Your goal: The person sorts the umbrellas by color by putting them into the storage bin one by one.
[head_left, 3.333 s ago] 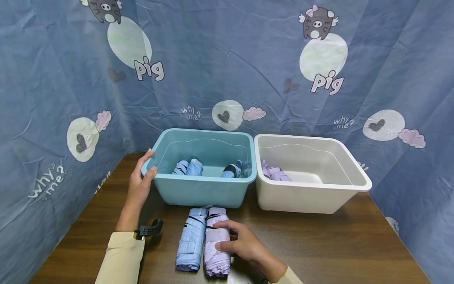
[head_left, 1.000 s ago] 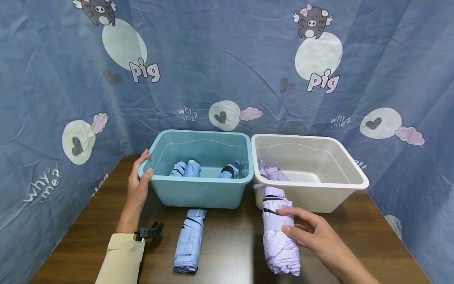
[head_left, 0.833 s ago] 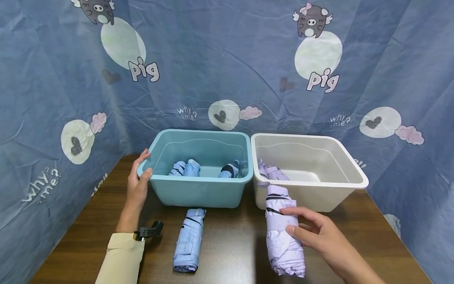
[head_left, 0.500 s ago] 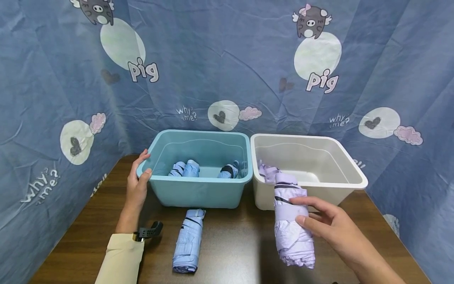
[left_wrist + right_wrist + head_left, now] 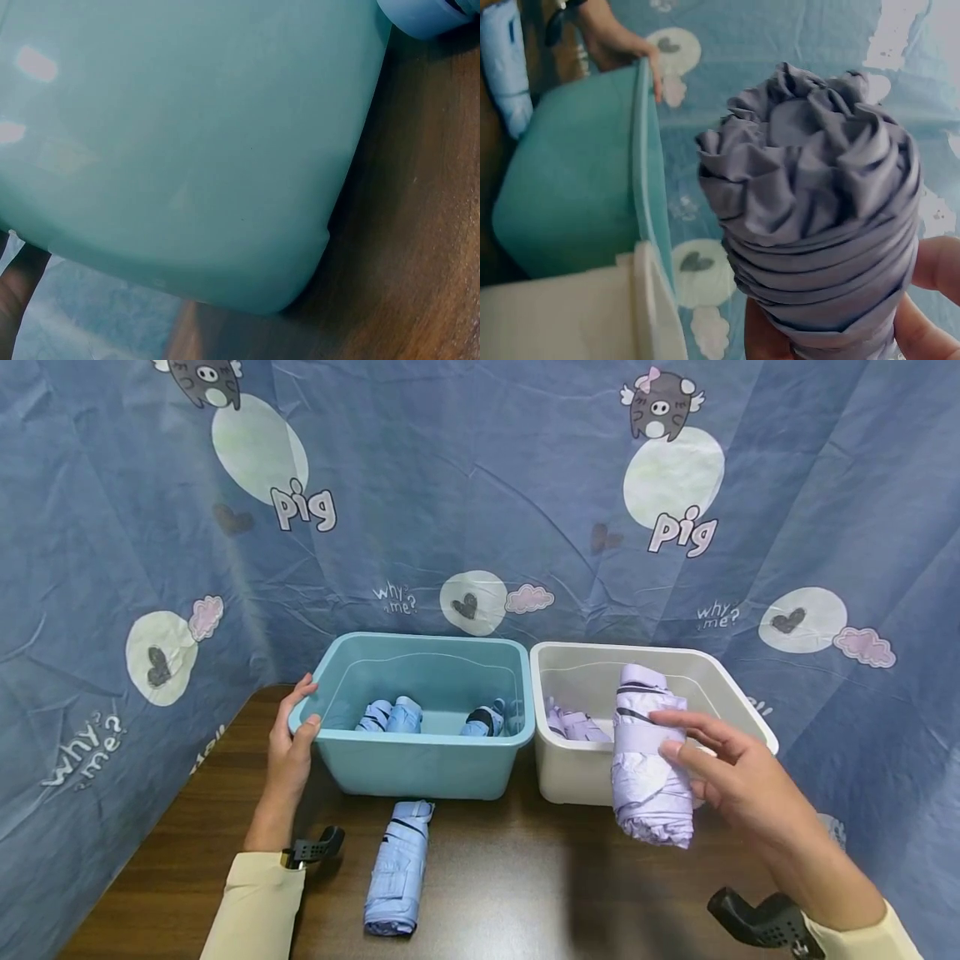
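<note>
In the head view my right hand (image 5: pixel 738 768) holds a folded lilac umbrella (image 5: pixel 651 760) between thumb and fingers. It is raised in front of the white bin (image 5: pixel 577 774), its top overlapping the bin's opening. The right wrist view shows the umbrella's gathered fabric end (image 5: pixel 817 187) close up. My left hand (image 5: pixel 292 747) grips the left rim of the teal bin (image 5: pixel 420 768), thumb at the front and fingers over the edge. A folded blue umbrella (image 5: pixel 397 870) lies on the table in front of the teal bin.
Several blue umbrellas (image 5: pixel 405 716) lie in the teal bin, and lilac umbrellas (image 5: pixel 585 727) in the white bin's left side. The bins stand side by side on a wooden table (image 5: pixel 502 877), before a blue patterned curtain (image 5: pixel 405 460).
My right hand has lifted the lilac umbrella from beside the blue one and carried it right and up to the white bin. My left hand has stayed at the teal rim.
</note>
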Action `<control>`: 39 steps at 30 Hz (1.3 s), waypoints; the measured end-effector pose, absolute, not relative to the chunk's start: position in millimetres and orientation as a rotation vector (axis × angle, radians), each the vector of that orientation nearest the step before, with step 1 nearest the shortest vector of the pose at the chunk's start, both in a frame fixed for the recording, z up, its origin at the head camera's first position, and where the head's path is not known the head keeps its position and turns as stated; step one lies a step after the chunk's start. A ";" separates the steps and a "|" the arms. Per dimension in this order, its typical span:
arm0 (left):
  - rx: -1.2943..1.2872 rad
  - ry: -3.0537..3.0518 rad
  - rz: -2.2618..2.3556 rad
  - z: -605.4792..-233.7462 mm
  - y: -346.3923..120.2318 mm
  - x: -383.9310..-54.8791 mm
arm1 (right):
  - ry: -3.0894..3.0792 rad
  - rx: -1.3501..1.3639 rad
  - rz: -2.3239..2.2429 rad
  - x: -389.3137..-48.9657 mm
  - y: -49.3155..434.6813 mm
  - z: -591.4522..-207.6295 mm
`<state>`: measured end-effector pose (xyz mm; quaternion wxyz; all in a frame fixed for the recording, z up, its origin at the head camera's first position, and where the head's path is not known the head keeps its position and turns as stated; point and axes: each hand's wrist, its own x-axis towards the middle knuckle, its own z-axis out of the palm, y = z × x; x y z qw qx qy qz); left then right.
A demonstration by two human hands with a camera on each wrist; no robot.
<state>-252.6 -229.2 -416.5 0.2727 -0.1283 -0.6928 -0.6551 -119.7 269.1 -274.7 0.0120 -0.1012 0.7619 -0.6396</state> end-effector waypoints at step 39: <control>-0.388 -1.788 -1.783 -418.0 -227.8 -254.1 | 2.352 -0.097 -2.029 -258.0 296.4 -298.5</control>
